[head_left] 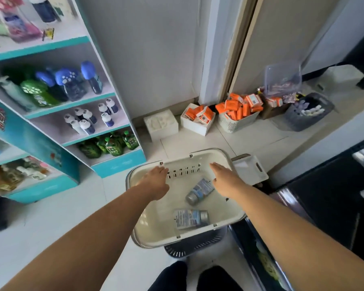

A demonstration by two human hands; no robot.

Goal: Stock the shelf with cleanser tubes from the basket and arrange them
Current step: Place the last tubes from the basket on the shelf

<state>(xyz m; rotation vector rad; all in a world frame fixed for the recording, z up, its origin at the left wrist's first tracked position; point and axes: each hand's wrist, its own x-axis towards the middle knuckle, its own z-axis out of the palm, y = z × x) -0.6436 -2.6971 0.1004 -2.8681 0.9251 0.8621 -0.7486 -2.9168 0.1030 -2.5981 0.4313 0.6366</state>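
Left hand point(156, 182) and right hand point(224, 179) hover empty, fingers extended, over the cream plastic basket point(135, 234) holding two silver-capped blue-grey cleanser tubes point(200, 191), likely light, soft, slick; grip mid-body

Bare forearms point(97, 234) lead to the left hand point(156, 182) and right hand point(226, 179); dark trousers point(170, 277) show below.

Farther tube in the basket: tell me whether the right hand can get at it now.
Probably yes. The right hand hangs open just beside the farther tube, which lies uncovered on the basket floor; the nearer tube and the left hand sit clear of it.
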